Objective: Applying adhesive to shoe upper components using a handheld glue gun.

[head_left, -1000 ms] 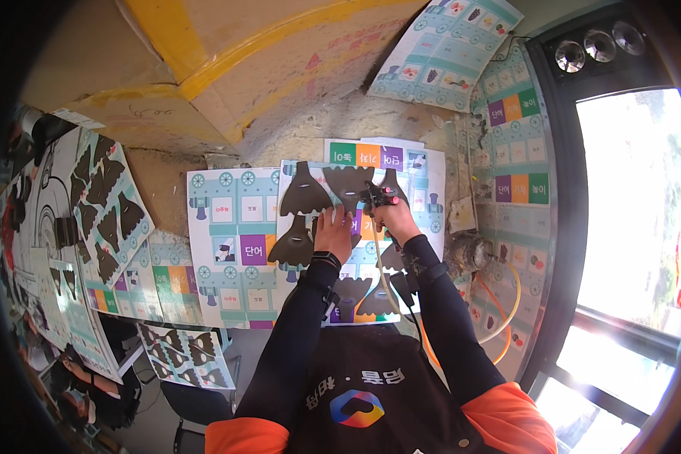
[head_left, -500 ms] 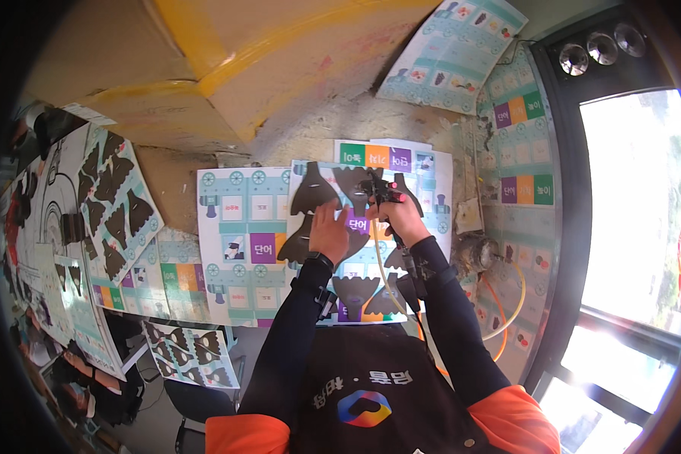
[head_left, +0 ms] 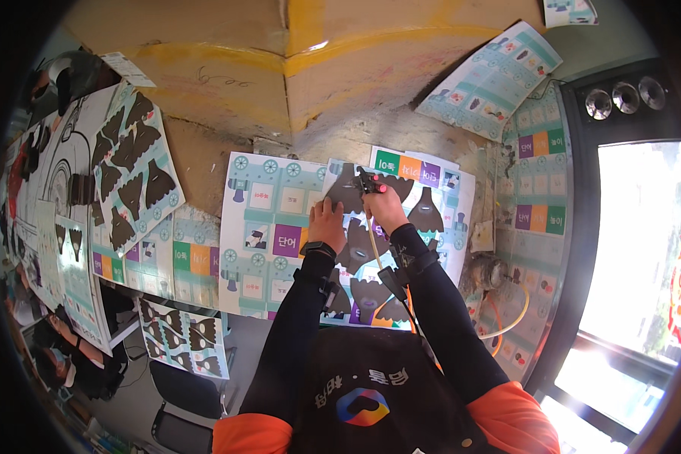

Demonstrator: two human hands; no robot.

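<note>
My right hand [head_left: 386, 208] grips a small black spray gun [head_left: 368, 183] with pinkish-red knobs, a pale hose [head_left: 375, 246] trailing from it. The gun is over the right side of a dark, fan-shaped piece [head_left: 343, 189] at the top left of a sheet. My left hand [head_left: 327, 227] lies with fingers spread at that piece's lower left edge. More dark pieces with scalloped edges lie around, among them one to the right [head_left: 426, 212] and one near my apron [head_left: 368, 297]. Beneath them is a teal-and-white printed board [head_left: 261, 197]. Whatever leaves the nozzle cannot be made out.
Taped cardboard [head_left: 227, 83] rises behind the bench. Another sheet of dark pieces [head_left: 132, 170] lies to the left, and one more [head_left: 181, 338] rests on a black chair [head_left: 183, 393]. An orange hose [head_left: 499, 340] and a metal fitting [head_left: 486, 271] are at the right, beside a bright window [head_left: 635, 227].
My right hand and the spray gun have moved left, from the top middle piece to the top left one, closer to my left hand. The whole view has shifted.
</note>
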